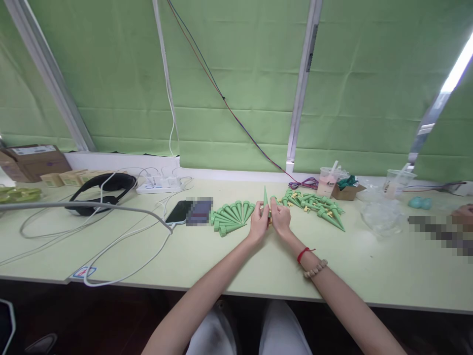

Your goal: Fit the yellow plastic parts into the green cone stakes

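My left hand (258,222) and my right hand (281,217) meet over the middle of the pale green table (207,261), fingers closed together on one green cone spike (265,197) that points upward. A small yellowish part shows between the hands. Left of my hands lies a fanned row of several green cones (231,216). To the right lies a loose pile of green cones with yellow pieces (314,203). A red string and a bead bracelet circle my right wrist.
A phone (180,212) and white cables lie left of the cones, with a black headset (101,193) and a power strip (159,186) behind. Cardboard boxes (31,160) stand far left. Plastic cups (327,181), a small box and a clear bag (380,217) sit at right.
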Motion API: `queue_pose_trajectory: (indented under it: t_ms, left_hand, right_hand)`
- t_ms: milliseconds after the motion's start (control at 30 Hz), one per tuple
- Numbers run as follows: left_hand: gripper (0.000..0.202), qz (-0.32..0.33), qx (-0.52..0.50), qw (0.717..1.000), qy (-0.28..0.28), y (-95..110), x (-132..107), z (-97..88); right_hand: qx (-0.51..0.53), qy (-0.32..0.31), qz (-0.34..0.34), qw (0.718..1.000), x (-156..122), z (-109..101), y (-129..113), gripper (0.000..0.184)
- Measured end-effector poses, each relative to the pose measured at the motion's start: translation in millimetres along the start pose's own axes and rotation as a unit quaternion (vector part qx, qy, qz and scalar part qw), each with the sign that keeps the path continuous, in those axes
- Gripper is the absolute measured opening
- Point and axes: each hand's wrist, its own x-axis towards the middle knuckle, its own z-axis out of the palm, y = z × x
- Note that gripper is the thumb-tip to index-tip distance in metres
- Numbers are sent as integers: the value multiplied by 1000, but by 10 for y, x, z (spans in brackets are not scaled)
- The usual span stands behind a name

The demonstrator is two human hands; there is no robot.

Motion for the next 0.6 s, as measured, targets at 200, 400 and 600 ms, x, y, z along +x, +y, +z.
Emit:
queue_pose_trajectory:
  t_ms: [200, 400, 600]
  left_hand:
    - [24, -49, -52, 997, 22, 59, 11, 44]
    - [22, -25, -17, 999, 43, 51, 16, -27]
    - [24, -9, -26, 999, 32, 55, -8, -14]
  right_hand:
    - [-9, 18, -14, 1000, 46, 14, 57, 48]
    - [21, 11, 16, 1000, 53, -41, 29, 46]
    - [-12, 0, 11, 1000, 33, -60, 8, 52]
